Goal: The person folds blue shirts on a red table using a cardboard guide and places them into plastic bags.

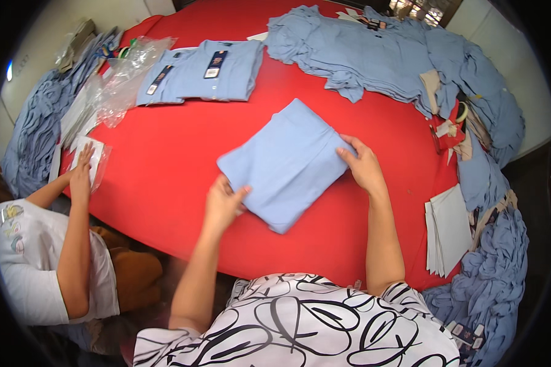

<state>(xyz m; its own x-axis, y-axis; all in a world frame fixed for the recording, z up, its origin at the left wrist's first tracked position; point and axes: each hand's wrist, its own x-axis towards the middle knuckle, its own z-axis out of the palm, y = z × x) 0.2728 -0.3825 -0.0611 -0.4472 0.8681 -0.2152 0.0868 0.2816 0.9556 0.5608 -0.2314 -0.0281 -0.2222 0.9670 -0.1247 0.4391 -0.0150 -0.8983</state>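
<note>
A light-blue shirt [286, 164], folded into a flat rectangle, is held tilted over the middle of the red table. My left hand [224, 203] grips its near left edge, thumb on top and fingers partly hidden beneath. At the right corner my right hand [362, 164] pinches the fold, with its thumb on the upper face and other fingers around the edge. Beyond the shirt lie folded blue shirts [234, 70] with dark hang tags [215, 63].
Loose blue shirts [367, 58] are heaped along the far right edge. White cardboard sheets [448, 229] lie at the right, beside more piled shirts [493, 275]. Clear plastic bags [128, 79] lie at the far left. At the left, another person's hands [82, 168] touch a clear bag.
</note>
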